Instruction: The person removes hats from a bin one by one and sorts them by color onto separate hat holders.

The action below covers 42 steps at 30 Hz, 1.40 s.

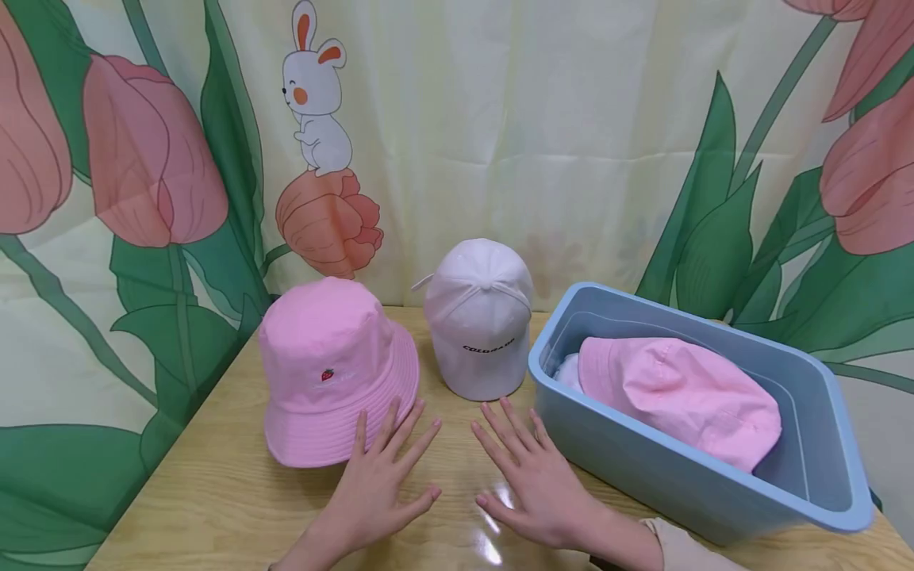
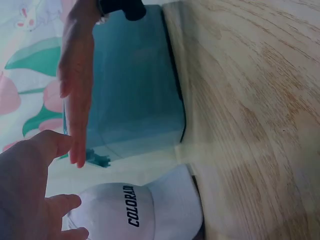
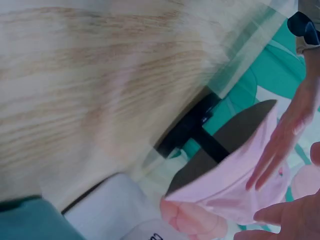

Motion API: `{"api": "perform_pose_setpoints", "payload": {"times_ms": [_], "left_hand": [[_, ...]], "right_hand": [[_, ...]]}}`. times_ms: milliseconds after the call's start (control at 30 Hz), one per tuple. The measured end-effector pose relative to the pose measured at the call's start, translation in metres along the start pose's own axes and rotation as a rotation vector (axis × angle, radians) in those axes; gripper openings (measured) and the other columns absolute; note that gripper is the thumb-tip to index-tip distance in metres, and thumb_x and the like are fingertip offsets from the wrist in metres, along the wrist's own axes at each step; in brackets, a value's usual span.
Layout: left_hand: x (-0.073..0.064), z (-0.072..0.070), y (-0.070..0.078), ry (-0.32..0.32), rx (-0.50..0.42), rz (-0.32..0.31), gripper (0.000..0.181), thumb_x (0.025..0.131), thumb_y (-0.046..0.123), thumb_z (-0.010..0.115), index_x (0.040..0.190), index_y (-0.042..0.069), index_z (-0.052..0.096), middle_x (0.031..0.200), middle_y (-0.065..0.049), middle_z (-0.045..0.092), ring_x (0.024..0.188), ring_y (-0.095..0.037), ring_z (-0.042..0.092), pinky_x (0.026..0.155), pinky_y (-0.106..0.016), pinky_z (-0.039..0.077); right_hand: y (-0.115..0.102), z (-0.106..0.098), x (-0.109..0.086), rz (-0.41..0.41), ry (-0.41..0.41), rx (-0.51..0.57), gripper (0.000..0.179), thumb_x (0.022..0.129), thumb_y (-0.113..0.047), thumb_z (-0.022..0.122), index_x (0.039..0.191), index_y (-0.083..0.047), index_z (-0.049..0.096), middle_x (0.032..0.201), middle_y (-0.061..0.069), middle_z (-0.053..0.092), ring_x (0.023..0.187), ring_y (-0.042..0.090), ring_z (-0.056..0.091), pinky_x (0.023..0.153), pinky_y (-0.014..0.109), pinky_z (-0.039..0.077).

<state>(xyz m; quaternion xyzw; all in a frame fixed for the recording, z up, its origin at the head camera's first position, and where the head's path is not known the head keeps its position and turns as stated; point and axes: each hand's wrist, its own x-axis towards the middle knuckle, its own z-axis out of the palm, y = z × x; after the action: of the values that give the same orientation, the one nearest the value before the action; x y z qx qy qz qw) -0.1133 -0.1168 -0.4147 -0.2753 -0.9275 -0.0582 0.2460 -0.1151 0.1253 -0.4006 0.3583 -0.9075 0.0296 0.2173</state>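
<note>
My left hand (image 1: 378,488) is held with fingers spread and holds nothing. In the head view its fingertips overlap the brim of a pink bucket hat (image 1: 321,341) with a small strawberry on it. The right wrist view shows this hat raised on a black stand (image 3: 187,132). My right hand (image 1: 539,484), also spread and holding nothing, is between a white baseball cap (image 1: 478,317) lettered COLORADO and a blue plastic bin (image 1: 643,452). Inside the bin lies a second pink hat (image 1: 678,388), partly covering something whitish (image 1: 569,373).
The hats and bin stand on a wood-grain table (image 1: 193,484). Behind it hangs a curtain (image 1: 571,119) printed with tulips and a rabbit. The bin takes up the right side, reaching near the table's right edge.
</note>
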Motion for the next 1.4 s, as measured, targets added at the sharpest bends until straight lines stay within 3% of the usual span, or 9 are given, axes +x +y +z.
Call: {"api": "perform_pose_setpoints", "payload": {"times_ms": [233, 500, 667, 800, 933, 1100, 1267, 1400], "left_hand": [[0.004, -0.006, 0.003, -0.019, -0.028, 0.011, 0.075, 0.075, 0.057, 0.054, 0.139, 0.026, 0.031, 0.15, 0.0, 0.016, 0.137, -0.031, 0.017, 0.101, -0.062, 0.012], [0.013, -0.014, 0.009, -0.022, -0.055, 0.055, 0.074, 0.078, 0.058, 0.051, 0.14, 0.028, 0.026, 0.149, -0.001, 0.022, 0.136, -0.03, 0.021, 0.099, -0.062, 0.016], [0.024, -0.021, 0.014, -0.022, -0.087, 0.09, 0.074, 0.08, 0.057, 0.049, 0.142, 0.029, 0.02, 0.151, 0.002, 0.014, 0.136, -0.03, 0.021, 0.099, -0.064, 0.017], [0.039, -0.029, 0.019, -0.031, -0.135, 0.114, 0.072, 0.081, 0.056, 0.048, 0.142, 0.029, 0.02, 0.151, 0.004, 0.011, 0.138, -0.028, 0.014, 0.099, -0.063, 0.018], [0.056, -0.035, 0.026, -0.029, -0.183, 0.149, 0.071, 0.083, 0.054, 0.047, 0.142, 0.029, 0.017, 0.151, 0.004, 0.01, 0.14, -0.024, 0.007, 0.103, -0.06, 0.016], [0.073, -0.039, 0.033, 0.007, -0.211, 0.185, 0.07, 0.084, 0.051, 0.048, 0.142, 0.03, 0.016, 0.151, 0.005, 0.011, 0.14, -0.021, 0.007, 0.106, -0.056, 0.014], [0.099, -0.04, 0.04, 0.056, -0.307, 0.226, 0.06, 0.085, 0.043, 0.051, 0.139, 0.022, 0.032, 0.144, 0.0, 0.032, 0.138, -0.02, 0.019, 0.107, -0.051, 0.021], [0.127, -0.038, 0.051, 0.072, -0.377, 0.27, 0.051, 0.086, 0.036, 0.054, 0.132, 0.017, 0.044, 0.132, -0.001, 0.05, 0.131, -0.019, 0.035, 0.108, -0.043, 0.025]], "right_hand": [[0.007, -0.017, -0.006, -0.014, 0.035, 0.022, 0.078, 0.081, -0.052, 0.052, 0.142, -0.015, 0.021, 0.15, 0.005, 0.017, 0.139, 0.025, 0.013, 0.112, 0.036, -0.008], [0.017, -0.047, -0.02, -0.025, 0.065, 0.072, 0.068, 0.088, -0.048, 0.044, 0.141, -0.009, 0.026, 0.149, 0.006, 0.02, 0.138, 0.026, 0.015, 0.113, 0.028, -0.003], [0.029, -0.069, -0.034, -0.036, 0.087, 0.118, 0.065, 0.089, -0.043, 0.045, 0.14, -0.007, 0.027, 0.147, 0.01, 0.024, 0.137, 0.029, 0.016, 0.113, 0.025, 0.0], [0.042, -0.087, -0.046, -0.021, 0.103, 0.121, 0.062, 0.092, -0.044, 0.038, 0.138, -0.003, 0.031, 0.146, 0.014, 0.026, 0.137, 0.03, 0.015, 0.113, 0.025, 0.001], [0.057, -0.102, -0.058, 0.046, 0.097, 0.106, 0.063, 0.092, -0.046, 0.037, 0.137, -0.003, 0.031, 0.147, 0.012, 0.025, 0.138, 0.028, 0.015, 0.113, 0.024, 0.002], [0.079, -0.111, -0.067, 0.097, 0.142, 0.092, 0.063, 0.091, -0.048, 0.038, 0.136, -0.004, 0.034, 0.146, 0.008, 0.029, 0.138, 0.023, 0.018, 0.113, 0.023, 0.004], [0.108, -0.12, -0.081, 0.164, 0.183, 0.087, 0.056, 0.091, -0.039, 0.045, 0.134, -0.005, 0.039, 0.145, 0.005, 0.031, 0.138, 0.014, 0.018, 0.111, 0.017, 0.007], [0.136, -0.126, -0.1, 0.269, 0.234, 0.107, 0.047, 0.085, -0.018, 0.057, 0.129, -0.006, 0.046, 0.142, -0.003, 0.036, 0.133, -0.002, 0.021, 0.106, 0.008, 0.009]]}}
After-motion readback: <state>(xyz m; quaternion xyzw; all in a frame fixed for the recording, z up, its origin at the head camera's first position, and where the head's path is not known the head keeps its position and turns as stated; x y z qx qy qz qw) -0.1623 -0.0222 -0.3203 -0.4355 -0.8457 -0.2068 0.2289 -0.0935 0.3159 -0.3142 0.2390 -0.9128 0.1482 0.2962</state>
